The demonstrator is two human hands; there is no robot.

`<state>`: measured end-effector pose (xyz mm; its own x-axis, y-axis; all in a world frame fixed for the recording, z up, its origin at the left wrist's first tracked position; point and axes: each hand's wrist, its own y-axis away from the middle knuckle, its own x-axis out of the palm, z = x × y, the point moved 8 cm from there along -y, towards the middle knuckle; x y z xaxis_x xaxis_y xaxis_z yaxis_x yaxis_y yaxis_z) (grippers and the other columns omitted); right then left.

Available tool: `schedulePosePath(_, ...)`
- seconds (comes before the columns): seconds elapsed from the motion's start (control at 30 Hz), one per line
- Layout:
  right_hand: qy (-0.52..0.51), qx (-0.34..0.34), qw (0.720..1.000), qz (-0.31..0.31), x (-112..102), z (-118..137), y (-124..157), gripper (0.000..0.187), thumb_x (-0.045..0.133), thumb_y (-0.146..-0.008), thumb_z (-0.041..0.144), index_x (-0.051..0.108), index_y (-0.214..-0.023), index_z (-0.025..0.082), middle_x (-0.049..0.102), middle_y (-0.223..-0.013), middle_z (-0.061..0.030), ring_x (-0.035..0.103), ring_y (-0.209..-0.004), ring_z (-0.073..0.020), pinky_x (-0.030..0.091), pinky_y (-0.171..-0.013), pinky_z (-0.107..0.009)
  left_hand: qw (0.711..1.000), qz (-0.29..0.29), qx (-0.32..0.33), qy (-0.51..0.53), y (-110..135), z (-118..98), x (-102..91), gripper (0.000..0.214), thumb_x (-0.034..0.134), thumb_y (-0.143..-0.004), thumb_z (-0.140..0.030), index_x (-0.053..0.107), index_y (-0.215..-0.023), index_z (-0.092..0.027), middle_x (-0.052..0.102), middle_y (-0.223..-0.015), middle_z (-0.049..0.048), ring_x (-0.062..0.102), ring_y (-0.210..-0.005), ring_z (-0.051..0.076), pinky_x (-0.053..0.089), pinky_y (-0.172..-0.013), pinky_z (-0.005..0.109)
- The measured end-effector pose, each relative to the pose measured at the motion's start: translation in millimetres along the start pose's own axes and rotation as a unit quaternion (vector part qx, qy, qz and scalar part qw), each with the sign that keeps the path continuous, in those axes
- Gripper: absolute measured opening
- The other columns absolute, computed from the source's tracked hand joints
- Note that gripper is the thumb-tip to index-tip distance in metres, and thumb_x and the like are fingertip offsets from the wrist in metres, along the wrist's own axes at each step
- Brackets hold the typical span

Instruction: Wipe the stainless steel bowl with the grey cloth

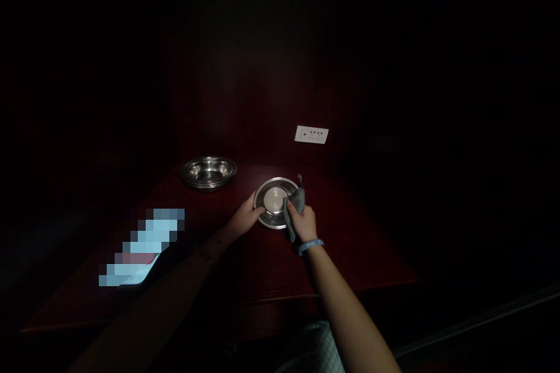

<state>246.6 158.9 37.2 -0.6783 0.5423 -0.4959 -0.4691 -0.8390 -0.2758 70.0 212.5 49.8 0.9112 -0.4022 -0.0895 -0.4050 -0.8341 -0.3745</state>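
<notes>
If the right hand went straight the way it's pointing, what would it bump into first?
Probably the shiny metal dish held by the left hand. The gray cloth in the right hand overlaps the dish's edge in this view, though exact depth is unclear.

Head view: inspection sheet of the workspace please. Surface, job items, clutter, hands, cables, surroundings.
Surface: dark red table, edges fading into shadow.
Job items: round metal dish, tilted toward the camera; gray cloth over its right rim.
Clutter: what looks like nested metal dishes at back left; lit, pixelated object at front left, identity unclear.
Hands: left hand grips the dish's left rim; right hand grips the cloth, blue wristband on that wrist.
Cables: nothing seen.
Surroundings: white socket panel on the dark red wall; the rest is mostly too dark to tell.
</notes>
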Motion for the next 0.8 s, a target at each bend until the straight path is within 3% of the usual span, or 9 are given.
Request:
schedulePosePath(0.27, 0.007, -0.005, 1.000, 0.015, 1.8, 3.2, 2.8, 0.038, 0.053, -0.076, 0.049, 0.062, -0.060, 0.016, 0.063, -0.059, -0.0059, 0.059, -0.057, -0.0163, 0.039, -0.050, -0.022, 1.000, 0.011, -0.007, -0.018, -1.5, -2.3, -4.3, 0.045, 0.050, -0.066, -0.009, 0.059, -0.110, -0.014, 0.066, -0.109, 0.0059, 0.059, -0.104, 0.023, 0.040, -0.099, 0.039)
schedulePosePath(0.47, 0.003, -0.002, 1.000, 0.008, -1.9, 3.4, 1.2, 0.038, 0.053, -0.076, 0.048, 0.063, -0.061, 0.015, 0.064, -0.060, -0.0071, 0.060, -0.059, -0.0172, 0.038, -0.049, -0.021, 0.998, -0.003, -0.010, -0.065, 3.3, -0.3, -2.3, 0.042, 0.053, -0.073, -0.017, 0.056, -0.115, -0.015, 0.065, -0.111, 0.0074, 0.057, -0.108, 0.024, 0.040, -0.100, 0.038)
schedulePosePath(0.63, -0.034, 0.005, 0.999, -0.002, -2.5, 0.8, -0.9, 0.037, 0.054, -0.075, 0.048, 0.063, -0.062, 0.014, 0.066, -0.062, -0.0082, 0.061, -0.060, -0.0179, 0.039, -0.049, -0.022, 1.000, -0.018, -0.001, -0.025, 5.2, 2.7, 2.1, 0.061, 0.061, -0.074, -0.022, 0.039, -0.130, -0.016, 0.055, -0.127, 0.0092, 0.050, -0.119, 0.023, 0.033, -0.106, 0.038)
schedulePosePath(0.8, -0.092, 0.001, 0.996, -0.002, -0.5, 1.7, -1.6, 0.037, 0.054, -0.074, 0.048, 0.065, -0.066, 0.013, 0.068, -0.065, -0.0084, 0.062, -0.061, -0.0179, 0.041, -0.052, -0.022, 0.999, -0.007, -0.020, 0.026, 5.8, 17.6, 13.9, 0.057, 0.066, -0.071, -0.026, 0.047, -0.123, -0.013, 0.056, -0.125, 0.0118, 0.050, -0.118, 0.025, 0.032, -0.107, 0.041)
